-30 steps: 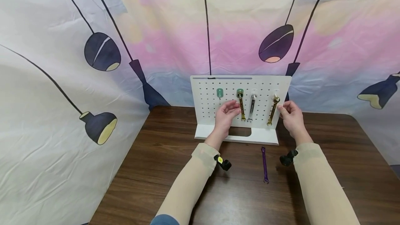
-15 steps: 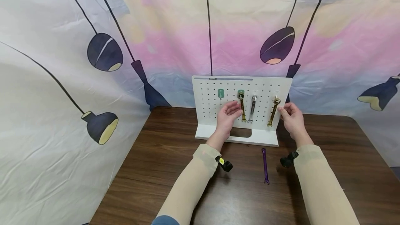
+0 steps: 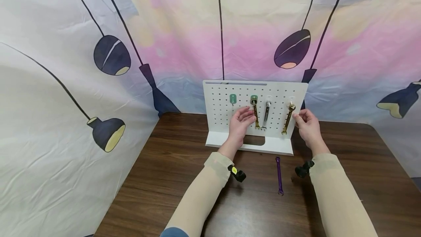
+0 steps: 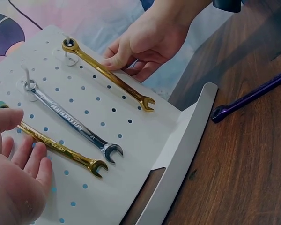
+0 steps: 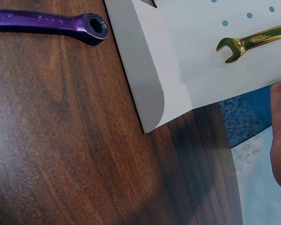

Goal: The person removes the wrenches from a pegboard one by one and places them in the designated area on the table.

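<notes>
A white pegboard stand (image 3: 217, 111) stands upright on the table. Two gold wrenches, a left one (image 4: 65, 150) and a right one (image 4: 107, 74), hang from its hooks, with a silver wrench (image 4: 68, 118) between them. My left hand (image 3: 238, 123) is at the left gold wrench, fingers loosely extended and thumb apart from them; whether it touches the wrench is unclear. My right hand (image 3: 307, 125) pinches the board's right edge, thumb in front and the other fingers partly hidden behind. On the table in front of the board lies a purple wrench (image 3: 279, 176).
One green-backed hook (image 3: 232, 99) at the board's left bears no wrench. The brown wooden table (image 3: 158, 178) runs back to a printed cloth backdrop (image 3: 184, 39). A foot with a cut-out slot extends forward under the board (image 3: 277, 147).
The head view has shifted very slightly. Both hands keep their places at the board, and the wrenches hang as before.
</notes>
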A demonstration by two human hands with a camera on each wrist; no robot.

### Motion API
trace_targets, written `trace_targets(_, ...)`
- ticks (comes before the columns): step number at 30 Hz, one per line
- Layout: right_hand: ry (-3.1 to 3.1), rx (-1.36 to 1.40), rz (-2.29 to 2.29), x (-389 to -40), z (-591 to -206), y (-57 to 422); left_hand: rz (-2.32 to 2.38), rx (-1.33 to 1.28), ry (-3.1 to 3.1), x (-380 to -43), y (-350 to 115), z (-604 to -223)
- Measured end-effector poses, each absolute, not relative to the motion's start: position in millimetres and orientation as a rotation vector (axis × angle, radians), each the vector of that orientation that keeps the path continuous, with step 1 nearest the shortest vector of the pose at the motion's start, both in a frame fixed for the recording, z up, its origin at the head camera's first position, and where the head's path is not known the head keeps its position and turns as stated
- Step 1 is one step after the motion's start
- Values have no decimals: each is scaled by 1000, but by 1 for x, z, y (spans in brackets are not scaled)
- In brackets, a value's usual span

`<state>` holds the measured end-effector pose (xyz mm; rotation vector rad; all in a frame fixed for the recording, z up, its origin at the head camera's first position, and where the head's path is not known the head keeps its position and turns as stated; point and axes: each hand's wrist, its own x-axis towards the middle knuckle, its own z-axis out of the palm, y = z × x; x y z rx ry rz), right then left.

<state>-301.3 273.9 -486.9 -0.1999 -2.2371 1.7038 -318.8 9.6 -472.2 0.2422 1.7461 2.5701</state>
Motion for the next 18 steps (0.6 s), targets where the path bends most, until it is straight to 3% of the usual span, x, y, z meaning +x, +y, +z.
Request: trace_targets(18,-2254,-211,1695,-300,-487,274,2588,295,1698,-317,16,-470)
